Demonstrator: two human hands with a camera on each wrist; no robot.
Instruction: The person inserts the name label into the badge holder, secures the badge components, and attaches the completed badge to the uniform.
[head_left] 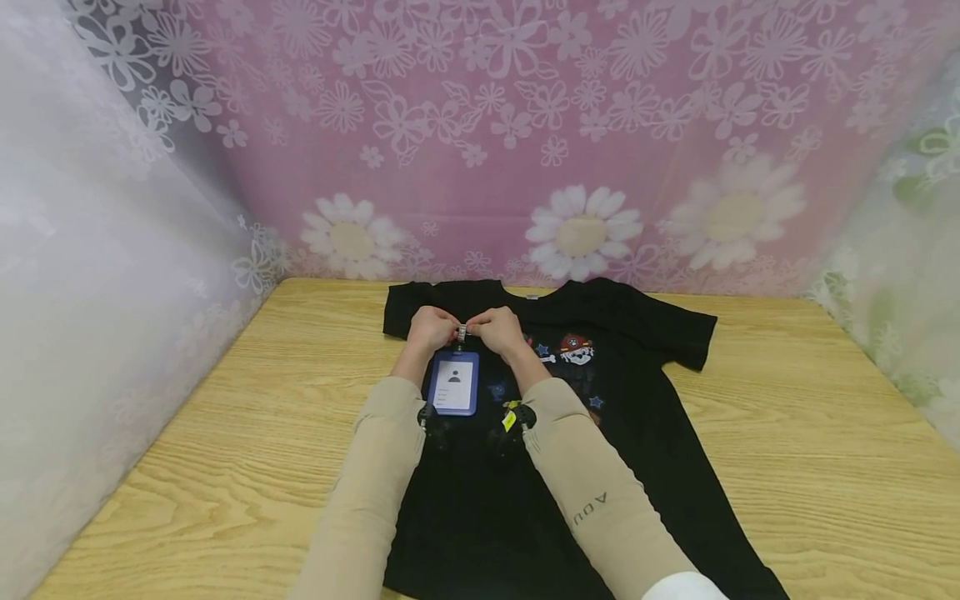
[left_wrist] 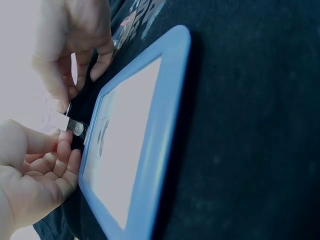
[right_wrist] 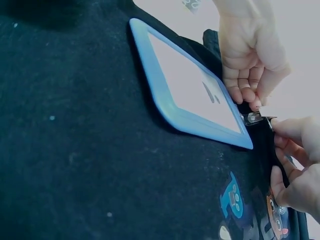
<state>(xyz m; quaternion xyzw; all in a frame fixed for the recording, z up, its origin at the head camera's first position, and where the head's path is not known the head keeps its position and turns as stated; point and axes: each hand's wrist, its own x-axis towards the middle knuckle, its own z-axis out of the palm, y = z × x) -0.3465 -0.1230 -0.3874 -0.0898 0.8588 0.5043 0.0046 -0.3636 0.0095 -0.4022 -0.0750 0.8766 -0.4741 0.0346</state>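
Observation:
A blue-framed ID badge (head_left: 454,383) with a white card lies on the upper left part of a black T-shirt (head_left: 480,517). At its top is a small metal badge clip (right_wrist: 253,118). My left hand (head_left: 433,327) pinches the clip from the left between thumb and fingertips. From the other side my right hand (head_left: 497,329) pinches the clip's thin metal flap, its other fingers curled low over the shirt. In the left wrist view, the clip's hinge shows between both hands' fingertips, while its gripping end is partly hidden.
The T-shirt lies spread on a wooden table (head_left: 262,433), its collar toward the back. A cartoon dog print (head_left: 576,350) is on its chest, right of my hands. A pink flowered curtain (head_left: 480,167) rises behind the table, with pale curtains on both sides.

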